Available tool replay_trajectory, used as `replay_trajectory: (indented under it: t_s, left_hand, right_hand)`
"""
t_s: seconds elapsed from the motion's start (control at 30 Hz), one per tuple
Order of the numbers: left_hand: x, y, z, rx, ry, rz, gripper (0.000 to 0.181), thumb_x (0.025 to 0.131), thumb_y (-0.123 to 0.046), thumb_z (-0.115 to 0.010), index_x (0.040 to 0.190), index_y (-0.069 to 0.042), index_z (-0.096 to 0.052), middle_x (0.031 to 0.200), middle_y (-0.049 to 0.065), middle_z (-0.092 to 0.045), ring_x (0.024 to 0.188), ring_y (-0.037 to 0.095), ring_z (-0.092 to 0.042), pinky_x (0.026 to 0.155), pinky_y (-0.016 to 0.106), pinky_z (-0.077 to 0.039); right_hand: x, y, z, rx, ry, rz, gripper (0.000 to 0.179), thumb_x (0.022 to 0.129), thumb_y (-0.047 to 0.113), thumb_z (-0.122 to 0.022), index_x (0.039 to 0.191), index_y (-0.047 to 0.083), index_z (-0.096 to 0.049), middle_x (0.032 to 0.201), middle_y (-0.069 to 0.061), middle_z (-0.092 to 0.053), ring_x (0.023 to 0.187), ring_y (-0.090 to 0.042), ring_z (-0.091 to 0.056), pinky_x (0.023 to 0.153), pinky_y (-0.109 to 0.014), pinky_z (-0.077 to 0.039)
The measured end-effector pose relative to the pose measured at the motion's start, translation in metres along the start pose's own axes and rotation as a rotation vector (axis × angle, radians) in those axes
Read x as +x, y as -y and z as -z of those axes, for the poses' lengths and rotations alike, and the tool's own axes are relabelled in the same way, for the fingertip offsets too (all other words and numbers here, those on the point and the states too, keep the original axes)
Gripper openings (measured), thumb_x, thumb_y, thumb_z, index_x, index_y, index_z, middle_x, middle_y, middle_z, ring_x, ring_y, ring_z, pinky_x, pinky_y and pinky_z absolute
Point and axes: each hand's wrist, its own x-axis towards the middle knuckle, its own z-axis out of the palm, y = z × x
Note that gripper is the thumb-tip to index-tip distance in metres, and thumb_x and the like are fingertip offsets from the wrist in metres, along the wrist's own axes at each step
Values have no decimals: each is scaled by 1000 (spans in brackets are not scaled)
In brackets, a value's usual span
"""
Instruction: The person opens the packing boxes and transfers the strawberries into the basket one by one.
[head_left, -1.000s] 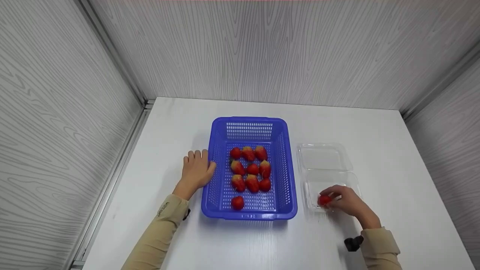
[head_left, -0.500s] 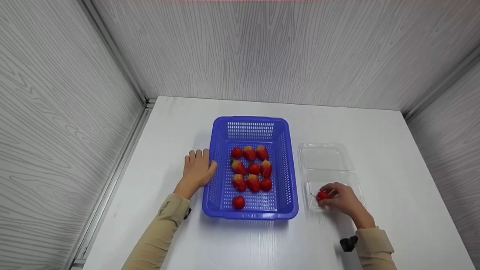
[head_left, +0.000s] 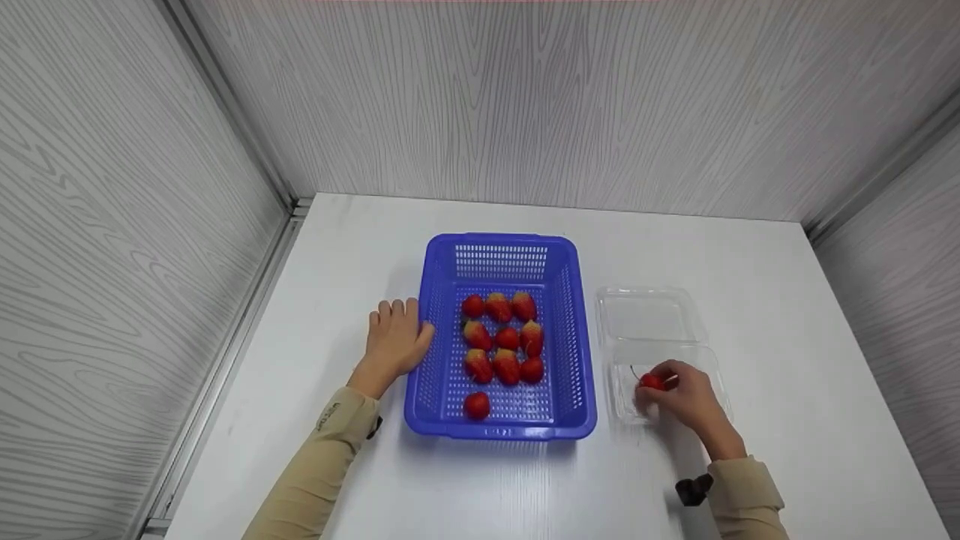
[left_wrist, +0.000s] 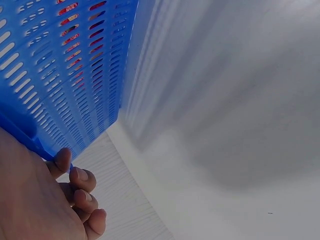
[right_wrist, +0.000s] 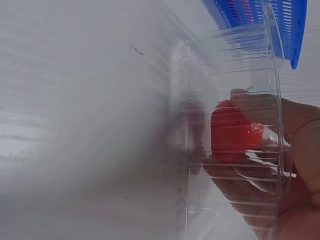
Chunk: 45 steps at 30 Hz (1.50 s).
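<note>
A red cherry [head_left: 651, 382] with a thin stem is pinched in my right hand [head_left: 688, 397], inside the near half of a clear plastic clamshell box [head_left: 626, 356]. Through the box wall, the right wrist view shows the cherry [right_wrist: 232, 131] between thumb and fingers, close above the box floor. My left hand [head_left: 391, 339] holds the left rim of a blue perforated basket [head_left: 499, 433]. Its fingertips [left_wrist: 82, 179] show at that rim in the left wrist view. Rows of strawberries [head_left: 505, 367] and cherries [head_left: 507, 338] lie in the basket, with one lone cherry [head_left: 476, 406] nearest the front.
The box's lid half [head_left: 649, 315] lies folded back, away from me. Basket and box stand side by side on a white table [head_left: 787, 315], a narrow gap between them. Grey wood-grain panels [head_left: 480, 97] enclose the table at the back and both sides.
My right hand has shifted slightly left and away from me within the box, turning the cherry so its stem shows. The left hand and the basket stay in place.
</note>
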Motion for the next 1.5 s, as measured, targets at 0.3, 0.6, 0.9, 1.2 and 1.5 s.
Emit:
replay_trajectory:
  t_s: [0.3,0.6,0.9,1.2,1.5]
  left_hand:
    - [2,0,1,-9,46,16,43,98,-32,-40,119,4,-48,104,23,-52,98,40,-42,85,51,-33]
    - [0,-1,0,-10,47,16,41,97,-32,-41,116,4,-48,101,22,-51,95,39,-42,83,50,-33]
    - [1,0,1,-12,45,12,40,97,-31,-40,115,3,-48,103,22,-52,97,40,-42,84,51,-32]
    - [0,1,1,-13,49,20,39,98,-31,-40,114,3,-48,103,22,-52,96,39,-42,83,50,-32]
    - [0,0,0,-14,56,27,42,97,-33,-39,116,3,-48,104,22,-51,97,39,-41,84,51,-32]
  right_hand:
    - [-2,16,8,31,-125,20,33,84,19,-78,106,-2,-65,100,-16,-65,92,-30,-62,70,-30,-50]
    - [-3,40,22,27,-212,41,37,88,23,-76,113,-1,-64,107,-17,-65,97,-31,-60,71,-24,-50]
    - [3,73,26,141,-342,81,37,86,26,-77,111,0,-66,106,-15,-67,95,-28,-62,68,-13,-47]
    - [4,116,10,245,-367,112,35,82,25,-82,105,1,-70,99,-13,-69,88,-24,-61,67,-19,-49]
    - [2,153,-30,312,-285,164,33,81,22,-83,105,4,-71,95,-10,-70,83,-24,-64,67,-26,-52]
